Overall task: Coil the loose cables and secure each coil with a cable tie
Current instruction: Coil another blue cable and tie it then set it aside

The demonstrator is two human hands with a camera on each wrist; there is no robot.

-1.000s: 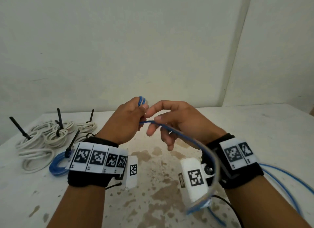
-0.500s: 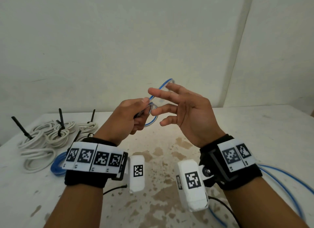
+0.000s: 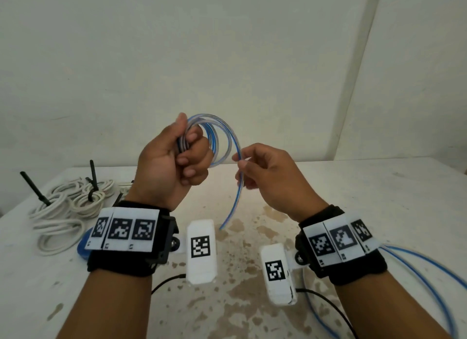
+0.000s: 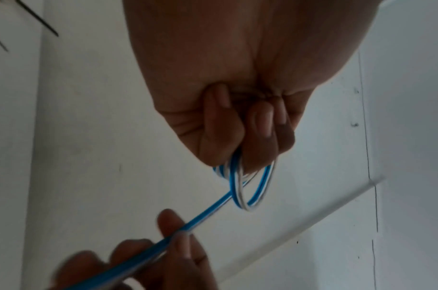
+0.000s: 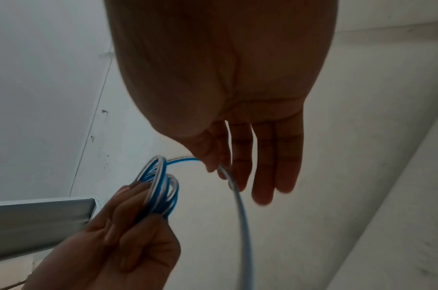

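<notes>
My left hand [image 3: 185, 150] is raised above the table and grips a small coil of blue-and-white cable [image 3: 223, 139] in its curled fingers; the loops stick out to the right of the fist. The left wrist view shows the coil [image 4: 250, 188] under those fingers. My right hand [image 3: 239, 161] pinches the free strand [image 3: 236, 192] just right of the coil, between thumb and forefinger. That strand [image 5: 241, 212] hangs down toward the table. The rest of the blue cable [image 3: 419, 265] lies loose on the table at the right.
Several white cable coils [image 3: 63, 204], bound with black cable ties [image 3: 93, 177], lie at the table's back left. A tied blue coil [image 3: 83, 245] shows behind my left wrist. The white table [image 3: 379, 199] is stained brown in the middle. A wall stands close behind.
Both hands have risen. The left fist has turned upward with more loops in it. The right hand, spread open half a second ago, now pinches the strand beside the coil.
</notes>
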